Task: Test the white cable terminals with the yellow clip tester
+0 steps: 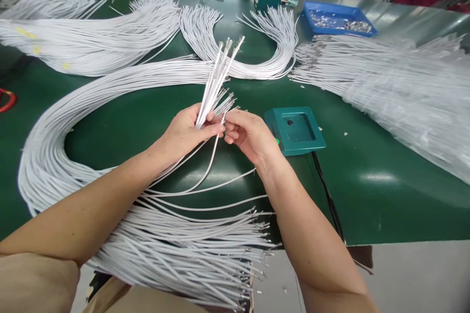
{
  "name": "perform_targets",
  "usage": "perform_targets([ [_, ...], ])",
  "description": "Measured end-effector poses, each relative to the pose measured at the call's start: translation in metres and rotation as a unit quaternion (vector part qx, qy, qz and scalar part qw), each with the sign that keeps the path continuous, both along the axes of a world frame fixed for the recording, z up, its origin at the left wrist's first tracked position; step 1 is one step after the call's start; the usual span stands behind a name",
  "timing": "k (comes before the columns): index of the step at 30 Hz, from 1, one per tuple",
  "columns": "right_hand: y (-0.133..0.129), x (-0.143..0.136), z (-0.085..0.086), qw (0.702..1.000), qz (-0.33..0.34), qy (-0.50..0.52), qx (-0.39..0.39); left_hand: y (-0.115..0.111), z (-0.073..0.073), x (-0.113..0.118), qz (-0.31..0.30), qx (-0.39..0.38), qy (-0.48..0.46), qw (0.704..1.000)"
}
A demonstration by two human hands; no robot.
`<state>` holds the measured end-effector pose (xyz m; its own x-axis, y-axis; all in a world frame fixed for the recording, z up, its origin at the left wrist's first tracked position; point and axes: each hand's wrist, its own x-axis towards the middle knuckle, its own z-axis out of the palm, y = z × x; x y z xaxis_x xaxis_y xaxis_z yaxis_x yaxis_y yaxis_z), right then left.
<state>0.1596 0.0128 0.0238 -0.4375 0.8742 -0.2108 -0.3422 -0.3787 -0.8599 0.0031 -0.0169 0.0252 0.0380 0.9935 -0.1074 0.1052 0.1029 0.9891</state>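
Observation:
My left hand (193, 127) is closed around a small bunch of white wires (216, 83), whose tips point up and away. Between its thumb and fingers runs one single white wire (213, 154) that curves down toward the table. My right hand (247, 132) pinches that wire near its tip, close to the left thumb; the tip itself is mostly hidden by fingers. A long bundle of white wires (44, 151) loops around the left side, and its near ends (220, 249) fan out below my forearms with bare metal tips.
A teal device with a square recess (295, 129) sits right of my right hand, its black cable (328, 200) running toward the front edge. More wire bundles (99, 41) lie behind. A blue tray (338, 17) holds small metal parts. Plastic-wrapped wires (404, 88) cover the right side.

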Motion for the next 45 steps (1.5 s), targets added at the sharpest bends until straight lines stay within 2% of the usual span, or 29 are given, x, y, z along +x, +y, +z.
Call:
perform_targets([
  [8, 0.001, 0.001, -0.003, 1.000, 0.010, -0.022, -0.006, -0.003, 0.006, 0.004, -0.033, 0.047, 0.132, 0.990],
  [16, 0.003, 0.001, -0.006, 0.999, 0.037, 0.000, -0.020, -0.001, 0.004, 0.001, 0.007, 0.060, 0.164, 0.985],
  [22, 0.002, 0.004, -0.003, 0.999, -0.002, -0.029, 0.013, -0.001, 0.003, -0.002, 0.028, 0.082, 0.210, 0.974],
  [28, -0.003, 0.000, 0.001, 0.990, -0.074, -0.103, 0.066, -0.001, 0.004, -0.002, 0.005, 0.088, 0.165, 0.982],
  [33, -0.001, 0.001, -0.001, 0.992, -0.065, -0.103, 0.041, -0.001, 0.005, -0.002, -0.038, 0.077, 0.142, 0.986],
  [36, 0.000, 0.003, 0.001, 0.988, -0.050, -0.139, 0.040, 0.000, 0.003, -0.003, -0.054, 0.071, 0.128, 0.988],
  [40, 0.002, 0.007, 0.005, 0.981, -0.061, -0.177, 0.048, 0.000, 0.002, -0.002, -0.047, 0.051, 0.091, 0.993],
  [43, 0.002, 0.008, 0.005, 0.973, -0.040, -0.200, 0.105, 0.000, 0.002, 0.000, -0.034, 0.036, 0.068, 0.996],
  [45, 0.001, 0.007, 0.001, 0.953, -0.016, -0.245, 0.178, 0.000, 0.001, 0.000, -0.035, 0.018, 0.038, 0.999],
])
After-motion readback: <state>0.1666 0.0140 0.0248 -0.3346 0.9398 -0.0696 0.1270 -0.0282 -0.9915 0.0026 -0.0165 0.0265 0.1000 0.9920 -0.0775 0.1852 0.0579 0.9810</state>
